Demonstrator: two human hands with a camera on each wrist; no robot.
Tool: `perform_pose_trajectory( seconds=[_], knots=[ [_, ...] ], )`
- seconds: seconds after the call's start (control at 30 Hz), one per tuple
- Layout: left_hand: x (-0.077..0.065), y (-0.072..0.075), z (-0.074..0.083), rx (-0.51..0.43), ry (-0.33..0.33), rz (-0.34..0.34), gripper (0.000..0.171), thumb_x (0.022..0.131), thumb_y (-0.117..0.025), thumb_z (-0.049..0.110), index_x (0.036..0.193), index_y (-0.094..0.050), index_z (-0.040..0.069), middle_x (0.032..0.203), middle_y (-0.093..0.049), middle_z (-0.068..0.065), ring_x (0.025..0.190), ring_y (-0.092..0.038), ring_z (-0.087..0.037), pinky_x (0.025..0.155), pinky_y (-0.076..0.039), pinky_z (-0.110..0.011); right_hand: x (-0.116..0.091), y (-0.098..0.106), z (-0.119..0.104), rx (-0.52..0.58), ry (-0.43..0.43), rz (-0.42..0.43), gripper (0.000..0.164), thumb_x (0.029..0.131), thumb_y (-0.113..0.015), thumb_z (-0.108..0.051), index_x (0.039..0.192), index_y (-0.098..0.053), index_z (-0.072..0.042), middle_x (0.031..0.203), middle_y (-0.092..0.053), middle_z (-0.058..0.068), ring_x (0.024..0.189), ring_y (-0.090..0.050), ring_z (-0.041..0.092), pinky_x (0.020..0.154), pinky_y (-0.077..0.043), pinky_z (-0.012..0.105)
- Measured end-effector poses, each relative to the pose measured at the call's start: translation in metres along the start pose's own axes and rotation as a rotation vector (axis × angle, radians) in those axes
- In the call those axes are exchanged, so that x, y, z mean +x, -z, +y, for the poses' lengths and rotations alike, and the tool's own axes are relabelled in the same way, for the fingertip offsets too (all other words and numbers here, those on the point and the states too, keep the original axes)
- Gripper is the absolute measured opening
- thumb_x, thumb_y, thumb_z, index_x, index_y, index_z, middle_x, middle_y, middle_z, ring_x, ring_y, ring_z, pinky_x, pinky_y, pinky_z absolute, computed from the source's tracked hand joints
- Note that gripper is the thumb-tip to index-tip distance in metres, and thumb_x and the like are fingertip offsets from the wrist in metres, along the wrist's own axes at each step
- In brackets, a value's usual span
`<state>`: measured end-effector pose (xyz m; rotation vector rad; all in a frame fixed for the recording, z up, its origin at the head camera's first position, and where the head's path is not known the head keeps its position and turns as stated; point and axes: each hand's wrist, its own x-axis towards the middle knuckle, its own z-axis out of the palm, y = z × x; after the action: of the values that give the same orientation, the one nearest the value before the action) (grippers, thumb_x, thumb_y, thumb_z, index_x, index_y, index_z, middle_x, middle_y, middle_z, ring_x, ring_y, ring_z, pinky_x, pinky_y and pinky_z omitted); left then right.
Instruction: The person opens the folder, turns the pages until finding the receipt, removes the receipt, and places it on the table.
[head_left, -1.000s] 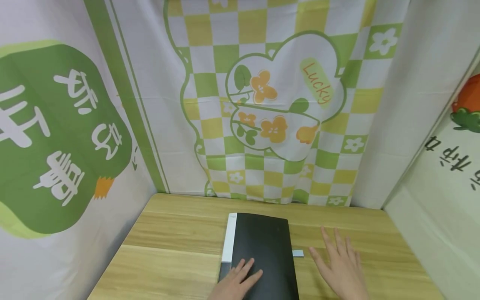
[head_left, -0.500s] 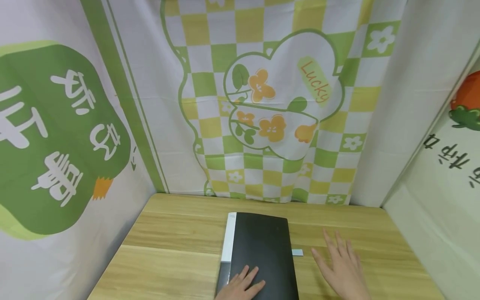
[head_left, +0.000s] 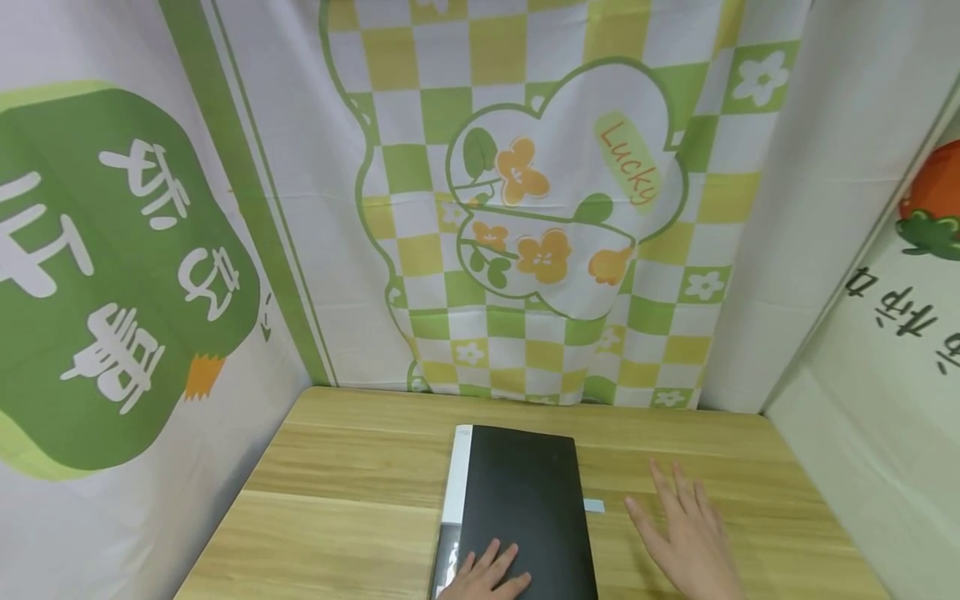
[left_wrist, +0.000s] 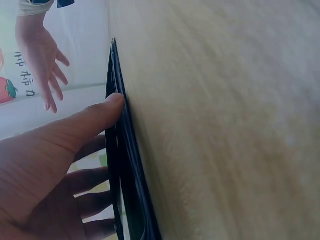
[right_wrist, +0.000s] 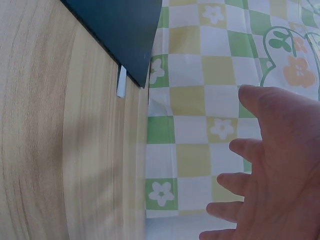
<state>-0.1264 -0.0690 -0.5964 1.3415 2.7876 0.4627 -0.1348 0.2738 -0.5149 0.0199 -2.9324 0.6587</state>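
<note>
A black file folder (head_left: 525, 492) with a white-labelled spine lies closed on the table. My left hand (head_left: 487, 579) rests on the near part of its cover, fingers spread and fairly straight. Seen edge-on in the left wrist view, the folder (left_wrist: 122, 150) has a narrow gap between its covers, and the thumb of my left hand (left_wrist: 55, 150) overlaps this edge. To the right of the folder, my right hand (head_left: 690, 537) is spread in the air, holding nothing. A pale blue tab (head_left: 594, 506) sticks out from the folder's right side, between it and that hand.
The wood-grain table (head_left: 330, 467) extends on both sides of the folder. A green-and-yellow checked cloth (head_left: 547, 350) hangs along its back edge. White printed cloths stand at the left (head_left: 247, 400) and right (head_left: 862, 433).
My left hand has slid a little toward the near edge and right across the folder. The right hand has shifted slightly right. The folder stays in about the same place.
</note>
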Motion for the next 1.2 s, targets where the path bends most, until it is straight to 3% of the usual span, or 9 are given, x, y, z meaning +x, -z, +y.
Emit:
perform_pose_trajectory(
  seconds=[0.27,0.4,0.57,0.73,0.83,1.03,1.2],
  knots=[
    [-0.002,0.023,0.002,-0.277,0.05,-0.119,0.054,0.107,-0.054,0.054,0.153,-0.057,0.026,0.166,-0.043,-0.009,0.15,-0.042,-0.041,0.101,-0.051,-0.067,0.0,-0.001,-0.001,-0.016,-0.012,0.002,0.083,0.106,-0.048,-0.065,0.165,-0.034,-0.009,0.166,-0.021,0.038,0.14,-0.019,0.076,0.102,-0.019,0.091],
    [-0.009,0.031,0.003,-0.379,0.075,-0.095,0.051,0.108,-0.055,0.049,0.153,-0.057,0.026,0.166,-0.042,-0.008,0.151,-0.041,-0.04,0.099,-0.048,-0.073,-0.001,-0.003,0.001,-0.021,0.004,0.027,0.079,0.106,-0.052,-0.061,0.162,-0.04,-0.006,0.163,-0.026,0.039,0.137,-0.027,0.075,0.103,-0.022,0.089],
    [-0.021,0.031,0.004,-0.427,0.024,0.077,0.046,0.108,-0.06,0.042,0.149,-0.061,0.021,0.162,-0.048,-0.012,0.146,-0.046,-0.045,0.092,-0.051,-0.075,-0.001,-0.003,0.002,-0.012,0.023,0.055,0.075,0.106,-0.056,-0.056,0.156,-0.047,-0.002,0.156,-0.038,0.04,0.134,-0.04,0.067,0.105,-0.031,0.083],
    [-0.029,0.028,0.001,-0.239,-0.093,0.355,0.039,0.106,-0.065,0.038,0.139,-0.068,0.018,0.152,-0.059,-0.013,0.131,-0.061,-0.045,0.091,-0.061,-0.055,0.0,-0.003,0.003,-0.001,0.013,0.027,0.075,0.107,-0.054,-0.057,0.156,-0.047,-0.001,0.154,-0.042,0.039,0.133,-0.043,0.065,0.103,-0.035,0.083],
    [-0.031,0.028,-0.001,-0.132,-0.144,0.489,0.037,0.105,-0.066,0.039,0.133,-0.07,0.016,0.146,-0.063,-0.013,0.124,-0.067,-0.042,0.096,-0.06,-0.04,-0.001,-0.003,0.004,0.0,0.007,0.012,0.074,0.107,-0.054,-0.057,0.156,-0.046,-0.002,0.154,-0.042,0.039,0.131,-0.045,0.066,0.101,-0.036,0.083],
    [-0.041,0.032,-0.005,-0.113,-0.173,0.605,0.039,0.102,-0.071,0.036,0.133,-0.069,0.013,0.142,-0.065,-0.016,0.122,-0.069,-0.036,0.108,-0.05,-0.026,-0.002,-0.004,0.004,0.012,0.016,-0.003,0.074,0.107,-0.055,-0.055,0.157,-0.045,-0.001,0.153,-0.043,0.039,0.132,-0.045,0.065,0.102,-0.037,0.082],
    [-0.047,0.033,-0.004,-0.141,-0.132,0.741,0.044,0.09,-0.086,0.026,0.129,-0.072,0.012,0.136,-0.07,-0.015,0.116,-0.072,-0.028,0.102,-0.052,-0.021,-0.002,-0.002,0.002,0.014,0.042,-0.001,0.073,0.106,-0.061,-0.05,0.157,-0.045,-0.001,0.156,-0.036,0.042,0.135,-0.038,0.07,0.102,-0.031,0.085]
  ],
)
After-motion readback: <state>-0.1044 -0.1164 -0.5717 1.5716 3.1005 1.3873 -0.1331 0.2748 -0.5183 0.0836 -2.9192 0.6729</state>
